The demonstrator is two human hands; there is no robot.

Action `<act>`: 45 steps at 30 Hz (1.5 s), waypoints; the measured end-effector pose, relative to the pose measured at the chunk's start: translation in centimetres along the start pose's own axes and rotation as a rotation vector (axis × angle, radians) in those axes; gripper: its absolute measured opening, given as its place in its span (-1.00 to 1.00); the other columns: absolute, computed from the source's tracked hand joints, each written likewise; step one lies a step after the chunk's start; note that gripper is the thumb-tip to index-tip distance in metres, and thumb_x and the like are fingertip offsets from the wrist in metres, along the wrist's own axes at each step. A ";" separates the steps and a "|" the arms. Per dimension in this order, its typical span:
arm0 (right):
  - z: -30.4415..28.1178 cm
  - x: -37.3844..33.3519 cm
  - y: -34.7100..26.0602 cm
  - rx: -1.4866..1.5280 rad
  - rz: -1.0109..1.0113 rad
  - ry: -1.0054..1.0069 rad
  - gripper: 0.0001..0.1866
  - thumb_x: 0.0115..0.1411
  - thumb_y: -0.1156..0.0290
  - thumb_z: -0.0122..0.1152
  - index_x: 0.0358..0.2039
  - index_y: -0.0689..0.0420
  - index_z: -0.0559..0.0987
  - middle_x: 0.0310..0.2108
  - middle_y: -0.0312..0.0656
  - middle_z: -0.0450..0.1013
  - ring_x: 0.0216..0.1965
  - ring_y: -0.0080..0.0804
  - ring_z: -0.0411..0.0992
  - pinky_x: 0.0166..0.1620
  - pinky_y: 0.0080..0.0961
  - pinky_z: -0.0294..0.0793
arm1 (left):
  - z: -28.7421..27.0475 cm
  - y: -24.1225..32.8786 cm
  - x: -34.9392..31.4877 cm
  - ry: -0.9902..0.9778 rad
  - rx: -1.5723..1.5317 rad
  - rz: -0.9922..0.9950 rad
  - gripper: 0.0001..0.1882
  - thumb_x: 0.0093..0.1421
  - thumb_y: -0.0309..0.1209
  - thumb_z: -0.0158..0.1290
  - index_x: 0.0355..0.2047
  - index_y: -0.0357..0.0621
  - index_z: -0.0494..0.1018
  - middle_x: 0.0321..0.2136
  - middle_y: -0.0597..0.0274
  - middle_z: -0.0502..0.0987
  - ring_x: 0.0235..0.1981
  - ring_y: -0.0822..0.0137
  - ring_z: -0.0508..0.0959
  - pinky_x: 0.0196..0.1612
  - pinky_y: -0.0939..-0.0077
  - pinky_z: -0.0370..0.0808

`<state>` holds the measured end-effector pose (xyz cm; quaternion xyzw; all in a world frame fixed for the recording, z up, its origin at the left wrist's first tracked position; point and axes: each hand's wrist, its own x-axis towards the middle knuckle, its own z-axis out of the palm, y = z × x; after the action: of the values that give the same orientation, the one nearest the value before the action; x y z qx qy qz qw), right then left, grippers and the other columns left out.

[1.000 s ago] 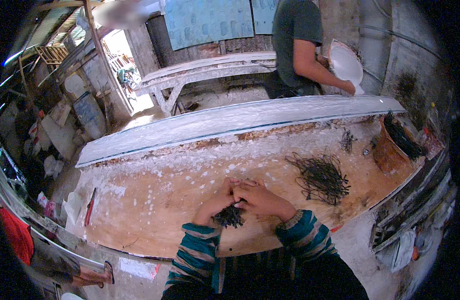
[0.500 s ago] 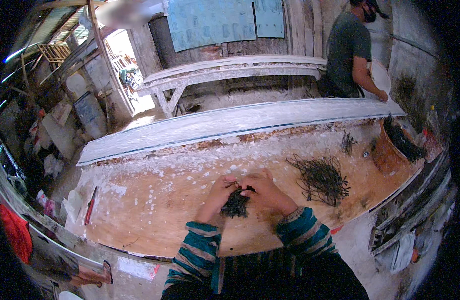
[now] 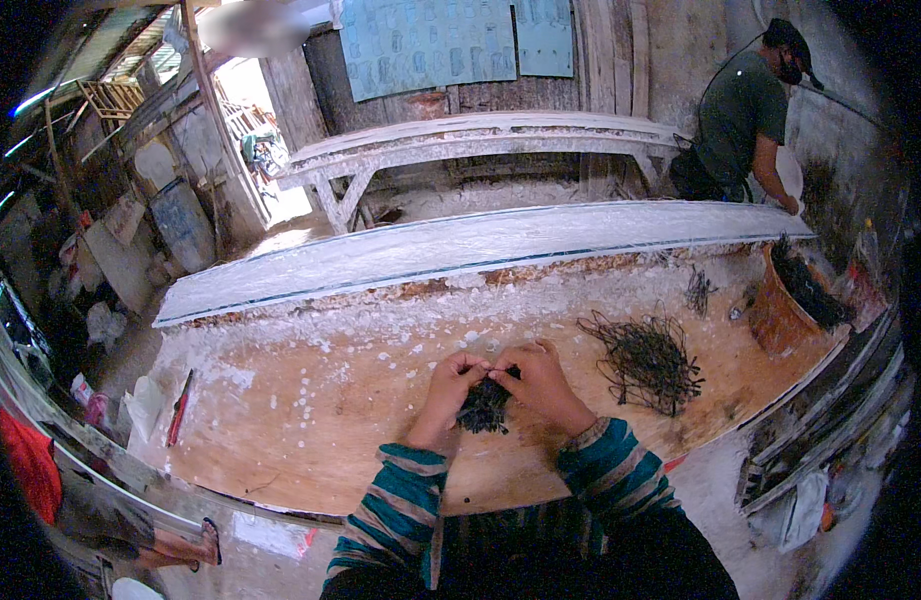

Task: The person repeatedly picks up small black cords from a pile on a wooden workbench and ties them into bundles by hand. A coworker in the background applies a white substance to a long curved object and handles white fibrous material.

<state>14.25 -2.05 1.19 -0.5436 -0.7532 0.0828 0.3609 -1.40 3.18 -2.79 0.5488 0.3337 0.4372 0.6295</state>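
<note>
My left hand [image 3: 452, 388] and my right hand [image 3: 542, 382] meet over the middle of the worn plywood tabletop [image 3: 350, 410], both closed with fingertips pinched together. Below the fingertips hangs or lies a small bundle of black cords [image 3: 483, 408], its ends spread toward me. Both hands pinch at the upper end of this bundle; the exact hold is hidden behind the fingers. To the right of my right hand lies a loose, tangled pile of black looped cords [image 3: 642, 362].
A small black cord bunch [image 3: 698, 291] and an orange-brown container [image 3: 780, 312] with black strands sit at the right. A slim red tool [image 3: 180, 408] lies left. Beyond runs a long white-covered board [image 3: 460, 245]. A co-worker [image 3: 737, 120] stands far right; another person's leg [image 3: 180, 546] shows lower left.
My hands stay at the same spot, fingertips now closer together over the bundle, which has shifted slightly right. The co-worker at the back has moved right and bends lower.
</note>
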 end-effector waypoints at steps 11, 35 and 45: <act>0.4 0.3 0.7 -0.018 -0.049 0.124 -0.88 -0.09 0.40 0.22 -0.62 0.11 0.45 -0.61 -0.18 0.42 -0.46 -0.17 0.39 -0.23 -0.26 0.26 | 0.5 0.4 -0.1 0.019 -0.187 -0.048 -0.71 0.08 -0.54 0.05 -0.15 -0.24 0.36 -0.36 0.27 0.48 -0.34 0.48 0.46 -0.23 0.66 0.40; -0.5 0.5 1.3 0.188 0.048 0.037 -0.87 -0.14 0.41 0.22 -0.66 0.17 0.48 -0.64 -0.09 0.42 -0.55 -0.12 0.40 -0.42 -0.30 0.35 | 1.8 0.6 -0.4 -0.007 -0.136 0.142 -0.60 0.05 -0.69 -0.05 -0.07 -0.17 0.32 -0.41 0.33 0.46 -0.35 0.50 0.45 -0.21 0.66 0.36; -0.2 0.7 1.9 0.261 -0.015 -0.012 -0.88 -0.11 0.42 0.19 -0.67 0.16 0.49 -0.58 -0.12 0.45 -0.50 -0.14 0.42 -0.36 -0.32 0.37 | 1.8 1.2 -0.7 -0.065 0.222 0.230 -0.63 0.11 -0.58 -0.01 -0.03 -0.16 0.34 -0.48 0.38 0.44 -0.39 0.55 0.41 -0.24 0.65 0.34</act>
<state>15.75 -0.78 0.67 -0.4859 -0.7423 0.1804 0.4247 -0.28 1.86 -1.30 0.6634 0.2944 0.4489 0.5213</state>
